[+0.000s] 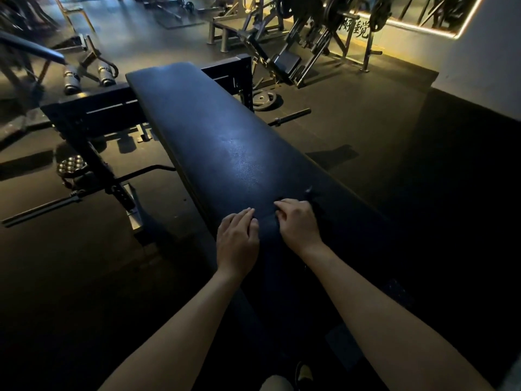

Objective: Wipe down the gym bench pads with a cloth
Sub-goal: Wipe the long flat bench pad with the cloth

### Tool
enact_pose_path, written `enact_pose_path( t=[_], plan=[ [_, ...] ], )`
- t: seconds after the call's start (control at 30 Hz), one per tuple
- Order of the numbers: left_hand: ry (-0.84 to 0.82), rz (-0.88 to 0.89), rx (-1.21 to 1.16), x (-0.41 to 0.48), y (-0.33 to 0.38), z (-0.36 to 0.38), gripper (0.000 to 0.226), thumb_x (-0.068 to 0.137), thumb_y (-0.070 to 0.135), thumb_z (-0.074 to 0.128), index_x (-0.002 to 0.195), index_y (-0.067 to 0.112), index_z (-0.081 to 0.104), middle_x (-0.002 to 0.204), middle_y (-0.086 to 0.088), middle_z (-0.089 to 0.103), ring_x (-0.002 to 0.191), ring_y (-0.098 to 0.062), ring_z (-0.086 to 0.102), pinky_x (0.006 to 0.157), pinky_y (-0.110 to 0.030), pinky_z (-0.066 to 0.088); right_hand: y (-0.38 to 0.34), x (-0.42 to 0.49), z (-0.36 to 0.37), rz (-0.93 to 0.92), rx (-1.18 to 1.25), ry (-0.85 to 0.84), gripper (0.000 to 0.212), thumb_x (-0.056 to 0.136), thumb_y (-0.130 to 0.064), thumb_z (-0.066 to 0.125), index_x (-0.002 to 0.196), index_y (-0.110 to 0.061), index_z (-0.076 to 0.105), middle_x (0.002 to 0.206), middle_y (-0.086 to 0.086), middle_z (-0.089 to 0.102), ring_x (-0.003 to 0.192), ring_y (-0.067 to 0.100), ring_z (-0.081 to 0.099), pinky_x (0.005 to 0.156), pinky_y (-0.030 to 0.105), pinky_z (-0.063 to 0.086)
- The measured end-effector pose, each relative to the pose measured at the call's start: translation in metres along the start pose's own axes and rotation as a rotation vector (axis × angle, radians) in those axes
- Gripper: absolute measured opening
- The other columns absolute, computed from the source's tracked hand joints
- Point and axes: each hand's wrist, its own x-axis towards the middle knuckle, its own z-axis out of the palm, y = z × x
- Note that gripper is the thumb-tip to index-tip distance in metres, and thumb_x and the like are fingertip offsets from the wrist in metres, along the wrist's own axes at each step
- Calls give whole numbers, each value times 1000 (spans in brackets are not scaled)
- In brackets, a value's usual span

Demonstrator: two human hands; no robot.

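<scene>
While the gym comes through dim on my feed, I can pick out at far left a pair of grey cylindrical foam rollers [86, 77] on a metal frame. Below them a long black steel bar [39, 208] lies on the dark rubber floor [84, 277].

Moving right, the long black padded bench pad [203, 131] runs from the upper middle down toward the camera, with a sheen along its middle. On its near end the left hand [238, 238] lies flat, fingers straight and close together, holding nothing.

Just beside it is the dark crumpled cloth [269, 221], spread on the pad between the two hands and hard to tell from the upholstery. I cannot tell whether the left fingertips touch its edge.

The right hand [297, 224] sits on top of the cloth, knuckles up, fingers curled down into the fabric and gripping it against the pad.

Further right, beyond the bench, a round black weight plate [263, 98] and a short black bar [293, 115] lie on the floor. A plate-loaded steel machine [310, 38] stands behind them, near the white wall [485, 52].
</scene>
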Motion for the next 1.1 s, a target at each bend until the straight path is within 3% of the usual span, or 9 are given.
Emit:
enact_pose_path(
  t=[0.23,0.33,0.43,0.63,0.73,0.83,0.9,1.03,1.1],
  plan=[
    [49,52,-33,-7,-2,1,60,98,48,26,134,19,64,137,3,63,128,-17,48,109,-33,31,-16,-22,-12,-268,113,-164,25,95,-19,56,110,-15,75,111,2,74,97,25,64,92,36,48],
    [62,42,-27,-8,2,-1,59,98,47,28,132,17,66,134,1,66,125,-19,50,104,-28,28,18,2,-24,-71,34,-18,29,94,-18,58,118,-10,71,123,11,68,110,36,61,98,45,48],
    [56,24,-36,-10,5,-3,62,97,48,26,133,16,64,135,1,64,126,-17,48,104,-27,28,32,8,-29,117,-63,-92,43,98,-32,57,135,-11,60,138,12,59,126,35,50,108,46,39],
    [13,28,-24,-10,6,-3,65,96,51,22,136,17,63,138,2,62,129,-15,45,110,-37,33,-4,-18,-4,-125,35,-162,37,88,-24,52,117,-12,72,115,8,72,99,33,63,94,42,45],
    [18,30,-30,-9,4,-3,65,96,52,23,136,18,63,139,2,62,130,-14,43,112,-38,33,-11,-28,-3,-247,89,-204,33,92,-22,52,118,-17,71,115,2,72,102,26,62,96,39,45],
    [3,37,0,-9,7,-4,68,96,53,20,139,19,60,141,2,60,130,-14,41,112,-38,32,-2,-27,-5,-297,47,-103,30,91,-16,62,119,-14,71,117,4,70,107,29,59,96,42,48],
    [-27,49,49,-10,9,-6,72,94,55,16,141,19,57,144,3,57,131,-16,40,112,-38,31,14,-17,-14,-243,-25,-16,30,89,-12,63,118,-12,72,119,6,68,110,33,58,97,46,49],
    [-95,42,172,-5,14,-3,58,102,47,25,148,20,49,151,3,49,136,-18,34,112,-36,25,42,3,-36,106,-92,-19,35,99,-19,53,133,-14,61,139,6,53,126,30,43,106,39,35],
    [-127,17,189,3,20,2,54,105,44,26,150,21,46,153,3,47,138,-18,33,110,-36,22,33,-1,-33,27,-86,-60,38,99,-24,53,136,-17,60,142,5,52,127,30,44,105,40,35]
  ],
)
